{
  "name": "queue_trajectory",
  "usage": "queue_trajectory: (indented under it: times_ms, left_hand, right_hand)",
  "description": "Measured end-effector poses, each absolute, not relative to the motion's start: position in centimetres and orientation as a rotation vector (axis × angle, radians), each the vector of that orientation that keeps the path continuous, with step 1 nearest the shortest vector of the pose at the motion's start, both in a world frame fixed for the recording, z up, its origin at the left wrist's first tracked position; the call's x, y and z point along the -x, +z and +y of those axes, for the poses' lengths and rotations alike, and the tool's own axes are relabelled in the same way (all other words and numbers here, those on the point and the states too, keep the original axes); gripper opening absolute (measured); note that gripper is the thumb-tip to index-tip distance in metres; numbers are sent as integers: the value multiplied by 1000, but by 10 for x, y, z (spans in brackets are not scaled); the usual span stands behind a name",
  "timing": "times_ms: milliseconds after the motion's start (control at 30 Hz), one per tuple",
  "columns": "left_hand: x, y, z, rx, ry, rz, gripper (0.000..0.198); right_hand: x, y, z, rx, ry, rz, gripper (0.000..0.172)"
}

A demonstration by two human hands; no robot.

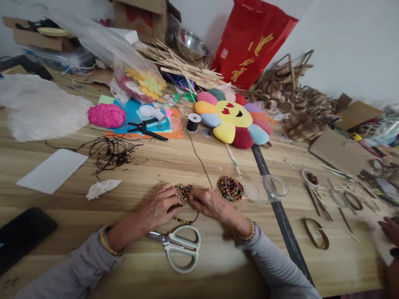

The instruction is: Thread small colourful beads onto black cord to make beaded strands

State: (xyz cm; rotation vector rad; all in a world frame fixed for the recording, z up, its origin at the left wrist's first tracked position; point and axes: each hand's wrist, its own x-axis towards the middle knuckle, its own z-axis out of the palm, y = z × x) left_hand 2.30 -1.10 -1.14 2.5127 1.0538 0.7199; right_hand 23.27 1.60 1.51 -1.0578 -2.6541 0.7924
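Note:
My left hand (158,205) is closed at the near side of a small heap of colourful beads (183,191), its fingers round a beaded string (183,221) that hangs below them. My right hand (210,203) is closed in a pinch at the heap's right side, on a thin black cord (201,161) that leads back to a spool (193,123). Exactly what lies between the fingertips is too small to make out. A coil of strung beads (230,189) sits right of my right hand. Scissors with pale handles (183,247) lie in front of my hands.
Behind stand a flower cushion (233,117), pliers (146,129) and pink yarn (107,115). Left are tangled black cords (111,153), white paper (52,170) and a phone (14,246). A clear tape roll (275,188) lies right; another person's hand (397,231) shows at the right edge.

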Motion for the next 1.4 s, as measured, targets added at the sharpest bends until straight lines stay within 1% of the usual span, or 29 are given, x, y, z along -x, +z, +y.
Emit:
queue_trajectory:
  times_ms: [67,167,300,467,700,933,1133,1300,1400]
  left_hand:
    - [-19,-11,-10,-2480,708,1045,10]
    - [-12,-11,-7,-2370,701,1029,16]
    - [-1,-10,-2,-2189,798,1027,18]
    - [6,-8,2,-2135,837,1040,15]
    - [5,-3,1,-2190,796,1046,16]
    - [6,-2,1,-2219,791,1065,15]
    - [5,3,2,-2189,865,1051,14]
    - [-4,7,-4,-2133,936,1040,11]
    - [-12,6,-8,-2119,1035,987,9]
  right_hand:
    - [-235,13,19,1066,841,-2617,11]
    - [-240,15,22,1060,954,-2552,7]
    - [-246,26,25,983,1064,-2526,6]
    - [-251,36,26,886,1069,-2620,9]
    - [-253,30,26,839,991,-2676,13]
    - [-252,34,21,824,1024,-2719,28]
    - [-252,29,23,861,1215,-2522,32]
    - [-245,21,19,825,1406,-2302,58]
    - [-237,18,13,786,1468,-2237,65]
